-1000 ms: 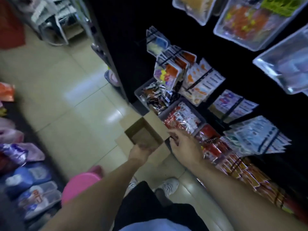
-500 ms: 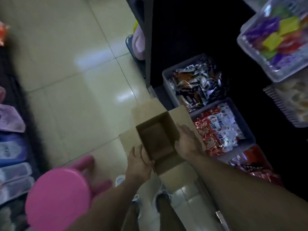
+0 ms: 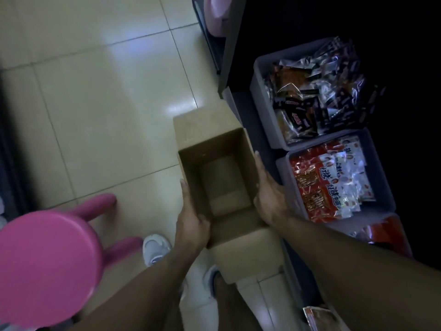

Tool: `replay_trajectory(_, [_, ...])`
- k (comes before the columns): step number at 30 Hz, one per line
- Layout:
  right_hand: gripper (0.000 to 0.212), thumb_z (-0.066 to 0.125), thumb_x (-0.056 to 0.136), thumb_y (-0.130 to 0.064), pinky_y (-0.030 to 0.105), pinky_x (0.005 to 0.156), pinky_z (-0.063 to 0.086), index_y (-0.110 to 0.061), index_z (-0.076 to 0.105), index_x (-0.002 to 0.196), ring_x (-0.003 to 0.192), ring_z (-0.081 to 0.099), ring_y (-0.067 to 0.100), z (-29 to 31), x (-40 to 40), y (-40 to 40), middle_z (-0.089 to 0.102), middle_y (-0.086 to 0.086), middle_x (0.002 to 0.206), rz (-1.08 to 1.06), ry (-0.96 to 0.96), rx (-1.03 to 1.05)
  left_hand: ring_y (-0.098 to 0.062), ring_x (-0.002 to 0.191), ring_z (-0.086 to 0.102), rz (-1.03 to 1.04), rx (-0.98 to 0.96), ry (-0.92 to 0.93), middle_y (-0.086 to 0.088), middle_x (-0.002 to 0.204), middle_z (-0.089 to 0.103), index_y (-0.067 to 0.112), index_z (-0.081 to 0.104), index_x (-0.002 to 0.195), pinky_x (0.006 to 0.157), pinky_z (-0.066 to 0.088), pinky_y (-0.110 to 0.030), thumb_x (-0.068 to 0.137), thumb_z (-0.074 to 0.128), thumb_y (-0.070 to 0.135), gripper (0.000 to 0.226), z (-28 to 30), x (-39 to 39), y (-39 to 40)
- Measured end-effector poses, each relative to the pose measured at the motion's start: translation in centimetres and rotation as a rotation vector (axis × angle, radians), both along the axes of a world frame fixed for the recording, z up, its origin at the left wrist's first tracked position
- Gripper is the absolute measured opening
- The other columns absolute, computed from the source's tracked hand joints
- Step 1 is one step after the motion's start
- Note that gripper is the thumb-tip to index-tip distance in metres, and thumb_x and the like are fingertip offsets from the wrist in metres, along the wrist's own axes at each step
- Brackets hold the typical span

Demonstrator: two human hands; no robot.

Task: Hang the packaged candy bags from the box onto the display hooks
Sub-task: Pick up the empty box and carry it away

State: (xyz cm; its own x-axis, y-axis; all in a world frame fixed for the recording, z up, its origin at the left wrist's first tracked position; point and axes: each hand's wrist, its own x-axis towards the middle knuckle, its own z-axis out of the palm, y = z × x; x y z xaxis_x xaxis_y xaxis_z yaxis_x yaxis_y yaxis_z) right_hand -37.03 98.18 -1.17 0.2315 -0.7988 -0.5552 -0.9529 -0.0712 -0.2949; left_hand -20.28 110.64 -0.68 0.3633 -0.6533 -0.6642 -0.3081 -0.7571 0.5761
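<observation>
I look straight down into the cardboard box (image 3: 222, 185), which sits between my two hands above the tiled floor (image 3: 95, 115). My left hand (image 3: 191, 223) presses flat against the box's left wall, thumb hooked over the near rim, and my right hand (image 3: 268, 199) lies flat against the right wall, fingers pointing to the far side. Both are closed on the box from outside, holding it between them. Its flaps are folded open at the far and near ends, and the inside shows only bare brown bottom; I see no candy bags in it.

Just right of the box stand two grey bins. The far bin (image 3: 262, 96) holds dark and silver snack packets with print too small to read. The near bin (image 3: 381, 182) holds red and white packets (image 3: 329, 185) with Chinese characters; I make out "红烧". A pink stool (image 3: 47, 261) stands near left, beside my white shoe (image 3: 155, 249).
</observation>
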Motion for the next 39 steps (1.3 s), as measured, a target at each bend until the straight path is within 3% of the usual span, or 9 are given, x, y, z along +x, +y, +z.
replay_trajectory(3, [0.091,0.044,0.102,-0.012,0.05,0.087,0.058,-0.058,-0.016,0.153,0.106,0.067,0.036,4.2,1.9,-0.2,0.052,0.013,0.151,-0.015,-0.146,-0.023,-0.027,0.083,0.061,0.077,0.028,-0.023,-0.015,0.117,0.07,0.046,-0.011,0.16,0.078,0.051,-0.036,0.1,0.047,0.007,0.092,4.0,2.8,-1.3])
replay_trajectory(6, [0.081,0.036,0.109,-0.025,0.046,0.077,0.059,-0.074,-0.021,0.138,0.088,0.07,0.026,10.3,4.8,-0.8,0.066,0.006,0.134,-0.086,-0.198,-0.012,-0.034,0.094,0.068,0.123,-0.008,-0.05,-0.014,0.122,0.071,0.053,-0.003,0.159,0.084,0.054,-0.039,0.105,0.045,0.019,0.08,9.5,6.2,-2.0])
replay_trajectory(10, [0.061,0.029,0.11,-0.04,0.044,0.08,0.058,-0.064,-0.01,0.151,0.09,0.069,0.029,20.0,9.3,-1.2,0.07,0.006,0.126,-0.129,-0.198,-0.033,-0.029,0.099,0.069,0.132,-0.105,-0.048,-0.012,0.127,0.071,0.052,0.0,0.16,0.091,0.057,-0.043,0.108,0.044,0.027,0.072,18.3,10.8,-2.7])
replay_trajectory(14, [0.06,0.03,0.11,-0.04,0.034,0.076,0.051,-0.06,-0.006,0.155,0.099,0.068,0.029,29.3,13.7,-1.4,0.069,0.002,0.131,-0.136,-0.163,-0.079,-0.03,0.102,0.069,0.121,-0.164,-0.088,-0.015,0.128,0.07,0.046,0.005,0.162,0.086,0.057,-0.042,0.108,0.045,0.03,0.069,27.0,15.2,-3.5])
replay_trajectory(17, [0.059,0.03,0.109,-0.045,0.037,0.074,0.052,-0.06,-0.005,0.155,0.1,0.068,0.032,35.3,16.7,-1.4,0.07,0.002,0.127,-0.155,-0.169,-0.138,-0.035,0.118,0.066,0.125,-0.198,-0.105,-0.014,0.137,0.066,0.046,0.012,0.162,0.092,0.053,-0.038,0.106,0.051,0.034,0.069,33.3,18.4,-4.4])
replay_trajectory(21, [0.059,0.032,0.108,-0.05,0.039,0.069,0.043,-0.052,0.004,0.159,0.098,0.067,0.038,41.6,20.8,-2.8,0.071,0.013,0.114,-0.168,-0.157,-0.181,-0.031,0.119,0.067,0.123,-0.27,-0.127,-0.01,0.137,0.067,0.048,0.016,0.161,0.093,0.054,-0.037,0.104,0.055,0.038,0.07,39.8,23.0,-5.7])
replay_trajectory(27, [0.055,0.04,0.106,-0.049,0.04,0.081,0.052,-0.047,0.024,0.159,0.104,0.067,0.038,45.8,27.2,-8.1,0.072,0.014,0.117,-0.258,-0.221,-0.216,-0.029,0.095,0.069,0.147,-0.253,-0.241,-0.013,0.117,0.074,0.045,0.018,0.161,0.073,0.045,-0.028,0.106,0.05,0.033,0.064,44.2,28.8,-11.5])
replay_trajectory(34, [0.051,0.044,0.106,-0.043,0.04,0.085,0.048,-0.044,0.033,0.156,0.112,0.064,0.041,48.1,34.7,-18.4,0.068,0.016,0.127,-0.286,-0.289,-0.2,-0.035,0.115,0.067,0.204,-0.24,-0.33,-0.012,0.131,0.07,0.037,0.032,0.159,0.091,0.053,-0.04,0.106,0.047,0.034,0.055,46.7,35.9,-21.6])
replay_trajectory(39, [0.047,0.046,0.105,-0.043,0.038,0.087,0.05,-0.045,0.042,0.151,0.113,0.064,0.035,50.0,40.8,-25.9,0.07,0.008,0.126,-0.303,-0.37,-0.212,-0.039,0.115,0.065,0.281,-0.26,-0.347,-0.013,0.134,0.068,0.036,0.037,0.156,0.095,0.055,-0.047,0.106,0.045,0.037,0.051,48.5,41.1,-28.6])
